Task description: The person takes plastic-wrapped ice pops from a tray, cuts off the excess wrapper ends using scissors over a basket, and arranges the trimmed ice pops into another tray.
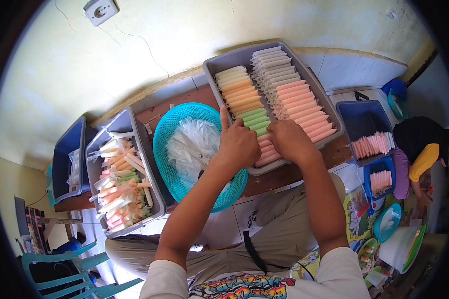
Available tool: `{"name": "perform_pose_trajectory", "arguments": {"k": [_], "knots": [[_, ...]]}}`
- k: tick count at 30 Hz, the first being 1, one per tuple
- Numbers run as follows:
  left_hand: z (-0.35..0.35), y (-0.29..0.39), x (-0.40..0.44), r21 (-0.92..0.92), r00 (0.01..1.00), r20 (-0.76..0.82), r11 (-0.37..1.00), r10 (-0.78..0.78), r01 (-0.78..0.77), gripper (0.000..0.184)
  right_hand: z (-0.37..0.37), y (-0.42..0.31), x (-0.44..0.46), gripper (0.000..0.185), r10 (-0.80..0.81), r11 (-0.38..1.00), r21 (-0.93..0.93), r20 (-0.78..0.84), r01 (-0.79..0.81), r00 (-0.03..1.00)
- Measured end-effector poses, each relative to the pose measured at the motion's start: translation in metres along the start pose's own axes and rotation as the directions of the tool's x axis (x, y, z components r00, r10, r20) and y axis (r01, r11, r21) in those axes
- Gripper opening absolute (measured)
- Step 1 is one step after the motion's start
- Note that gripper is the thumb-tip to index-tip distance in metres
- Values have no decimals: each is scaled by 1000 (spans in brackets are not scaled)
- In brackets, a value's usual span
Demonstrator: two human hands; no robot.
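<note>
My left hand (238, 144) is over the left column of a grey tray (210, 70), its index finger stretched toward the tray's side wall and its other fingers curled. Beside it, my right hand (288, 140) is closed, knuckles up, between the two columns. Both hands are at the green ice pops (254, 119) and the pink ice pops (268, 155); what the fingers grip is hidden beneath them. Farther up that column lie orange ice pops (240, 94) and cream ones. The other column has whitish ice pops (274, 65) and more pink ice pops (304, 109).
Left of the tray, a turquoise basket (159, 144) holds clear plastic sleeves (189, 144) and scissors (202, 156). A second grey tray (157, 192) contains jumbled ice pops (122, 184). Blue bins (349, 112) stand at right near another person (424, 159). A turquoise chair (70, 269) is lower left.
</note>
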State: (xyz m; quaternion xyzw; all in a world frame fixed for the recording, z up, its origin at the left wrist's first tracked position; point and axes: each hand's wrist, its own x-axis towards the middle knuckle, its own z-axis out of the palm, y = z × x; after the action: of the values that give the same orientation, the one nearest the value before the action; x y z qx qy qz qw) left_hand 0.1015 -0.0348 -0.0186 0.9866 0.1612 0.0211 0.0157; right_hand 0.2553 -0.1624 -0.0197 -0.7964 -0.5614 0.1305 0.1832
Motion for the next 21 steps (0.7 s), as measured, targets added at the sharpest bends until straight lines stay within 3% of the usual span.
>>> {"name": "perform_pose_trajectory", "arguments": {"k": [5,8,10,12,20,21], "knots": [[3,-1,-2,-24,997,-70,1000,16,-18,22,2,2,-3,23,17,999,33,-28,-16,999],[0,0,-3,-39,997,-72,999,10,-13,21,8,5,-4,21,-30,1000,1,-164,31,986],[1,-1,-4,-43,999,-43,999,-1,0,22,1,-2,-6,26,73,997,34,-119,-69,990],[8,-2,-9,-205,965,-261,978,-23,-32,28,-1,-2,-9,27,27,999,29,-178,-22,984],[-16,-23,-26,-421,851,-517,892,-89,-163,30,-24,-25,-6,29,-124,968,159,-372,195,920],[-19,-28,-28,-447,835,-540,877,-108,-176,29,-28,-30,-5,26,-99,943,255,-397,213,912]]}}
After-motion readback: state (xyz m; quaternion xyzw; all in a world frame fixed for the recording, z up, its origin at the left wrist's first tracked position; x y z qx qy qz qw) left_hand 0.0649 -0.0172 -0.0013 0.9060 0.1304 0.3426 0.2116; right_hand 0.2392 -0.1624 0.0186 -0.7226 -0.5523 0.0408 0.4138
